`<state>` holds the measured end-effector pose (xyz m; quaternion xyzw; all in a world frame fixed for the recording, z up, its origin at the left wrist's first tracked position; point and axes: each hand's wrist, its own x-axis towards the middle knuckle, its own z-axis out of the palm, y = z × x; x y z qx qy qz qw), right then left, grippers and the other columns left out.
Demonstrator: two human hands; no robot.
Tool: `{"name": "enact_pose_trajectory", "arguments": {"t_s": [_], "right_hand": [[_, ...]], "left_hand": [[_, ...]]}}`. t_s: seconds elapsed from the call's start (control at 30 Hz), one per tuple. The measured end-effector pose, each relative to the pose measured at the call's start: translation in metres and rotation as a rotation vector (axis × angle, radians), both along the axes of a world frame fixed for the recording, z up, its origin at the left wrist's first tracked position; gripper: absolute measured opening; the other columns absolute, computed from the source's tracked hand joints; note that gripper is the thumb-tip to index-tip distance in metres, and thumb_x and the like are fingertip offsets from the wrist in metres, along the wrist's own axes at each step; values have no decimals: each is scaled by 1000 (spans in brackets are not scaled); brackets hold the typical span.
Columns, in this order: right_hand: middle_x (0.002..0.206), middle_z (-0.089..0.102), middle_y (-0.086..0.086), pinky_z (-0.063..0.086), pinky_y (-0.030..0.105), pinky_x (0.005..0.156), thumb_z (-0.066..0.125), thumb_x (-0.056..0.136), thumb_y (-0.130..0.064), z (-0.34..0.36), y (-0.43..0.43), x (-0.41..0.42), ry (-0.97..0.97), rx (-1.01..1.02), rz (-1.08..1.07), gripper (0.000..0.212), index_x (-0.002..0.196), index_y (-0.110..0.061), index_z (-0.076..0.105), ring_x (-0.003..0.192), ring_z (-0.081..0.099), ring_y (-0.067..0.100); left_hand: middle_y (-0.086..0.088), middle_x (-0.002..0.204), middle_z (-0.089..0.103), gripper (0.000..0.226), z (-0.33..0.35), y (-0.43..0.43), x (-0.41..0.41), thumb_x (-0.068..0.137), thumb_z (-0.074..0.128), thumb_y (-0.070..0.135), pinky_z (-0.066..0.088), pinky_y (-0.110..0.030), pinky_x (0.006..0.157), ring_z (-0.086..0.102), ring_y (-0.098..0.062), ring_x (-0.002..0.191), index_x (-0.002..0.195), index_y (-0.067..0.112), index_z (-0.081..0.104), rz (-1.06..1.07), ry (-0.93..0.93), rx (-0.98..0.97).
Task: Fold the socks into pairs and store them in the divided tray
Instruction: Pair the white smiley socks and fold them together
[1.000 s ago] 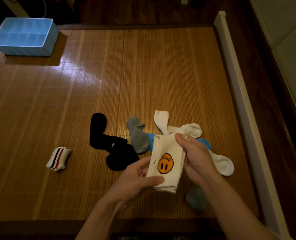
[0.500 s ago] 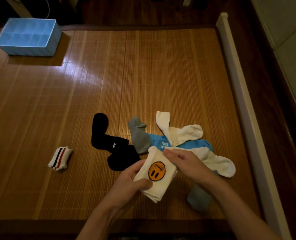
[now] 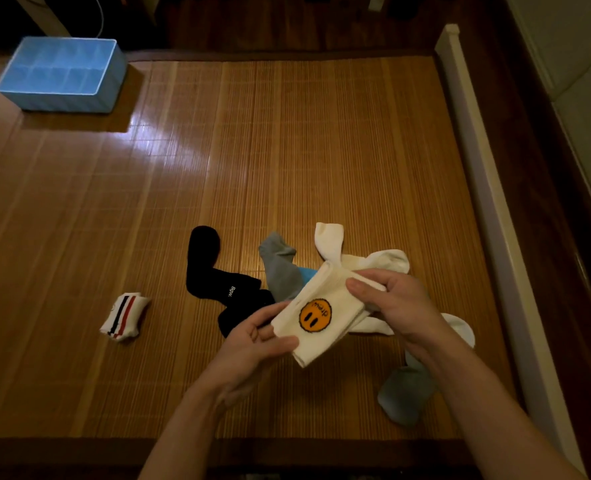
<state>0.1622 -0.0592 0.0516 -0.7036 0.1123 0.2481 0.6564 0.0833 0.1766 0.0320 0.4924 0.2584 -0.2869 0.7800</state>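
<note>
Left hand [image 3: 252,341] and right hand [image 3: 404,306], fingers curled, pinch the folded white smiley-face socks [image 3: 316,315] between them. Black socks [image 3: 214,271] lie just beyond the left fingers; the divided tray [image 3: 103,98] sits far beyond, leftward.

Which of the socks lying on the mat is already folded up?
The white sock bundle with dark and red stripes, alone at the left; the black socks and the rest lie loose, unfolded.

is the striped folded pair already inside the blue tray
No, the striped folded pair lies on the bamboo mat at front left, well apart from the blue tray at the back left corner.
</note>
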Motion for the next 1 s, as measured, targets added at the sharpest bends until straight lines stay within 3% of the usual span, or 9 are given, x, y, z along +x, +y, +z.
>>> {"name": "enact_pose_trajectory", "arguments": {"t_s": [0.07, 0.13, 0.3, 0.37, 0.43, 0.53, 0.67, 0.9, 1.0], "right_hand": [[91, 77, -14, 57, 18, 71, 75, 90, -24, 2, 9, -5, -185, -187, 86, 14, 97, -36, 75, 88, 72, 2], [93, 74, -18, 55, 15, 74, 75, 89, -26, -1, 22, -14, -374, -314, 179, 16, 102, -35, 74, 91, 67, -3], [106, 69, -4, 53, 24, 82, 76, 88, -11, -15, 34, -28, -763, -599, 226, 28, 115, -17, 73, 99, 63, 10], [104, 67, -1, 55, 29, 80, 76, 83, -4, -25, 32, -35, -818, -660, 320, 33, 114, -16, 72, 98, 63, 15], [103, 67, -3, 56, 31, 78, 76, 83, -6, -37, 28, -44, -820, -667, 387, 33, 113, -18, 71, 95, 62, 13], [107, 67, -7, 54, 28, 82, 76, 85, -16, -56, 21, -57, -697, -644, 419, 34, 117, -23, 68, 99, 59, 8], [119, 62, -4, 47, 26, 93, 72, 87, -13, -73, 17, -55, -494, -669, 472, 47, 132, -20, 61, 110, 56, 12], [108, 58, -4, 48, 22, 83, 76, 81, -9, -56, 14, -32, -719, -714, 397, 38, 118, -17, 69, 103, 54, 10], [107, 61, -2, 50, 24, 82, 77, 80, -9, -70, 14, -50, -760, -743, 460, 37, 115, -17, 71, 99, 56, 13]], "left_hand": [[-6, 130, 69, 72, -5, -6, 5, 83, 74, -7, 58, -32, 92, 67, -20, 120, 146, 15, 48, -88, -58, 238], [6, 147, 49, 83, -8, -14, 7, 87, 76, 4, 47, -29, 102, 49, -10, 134, 156, 23, 33, -215, -126, 496], [4, 164, 25, 106, -11, -36, 10, 83, 83, 20, 39, -38, 117, 36, -11, 146, 161, 35, 13, -145, -350, 625], [4, 166, 18, 100, -20, -37, 5, 81, 85, 21, 28, -29, 120, 21, -9, 152, 159, 34, 23, -235, -598, 920], [0, 161, 32, 71, -32, -33, 2, 84, 82, 23, 29, -32, 121, 27, -13, 150, 147, 27, 50, -347, -833, 1141], [9, 127, 64, 36, -47, -29, -2, 91, 74, 28, 51, -36, 100, 56, -5, 120, 126, 26, 66, -536, -843, 1140], [13, 108, 67, 26, -56, -36, 4, 93, 69, 28, 50, -22, 79, 61, -5, 96, 118, 31, 66, -623, -778, 1119], [6, 106, 67, 25, -51, -38, 19, 86, 75, 21, 51, -20, 81, 60, -6, 93, 110, 19, 67, -391, -1010, 1287], [5, 104, 68, 21, -69, -35, 5, 84, 76, 20, 46, -20, 83, 60, -8, 95, 104, 20, 68, -463, -1052, 1308]]}}
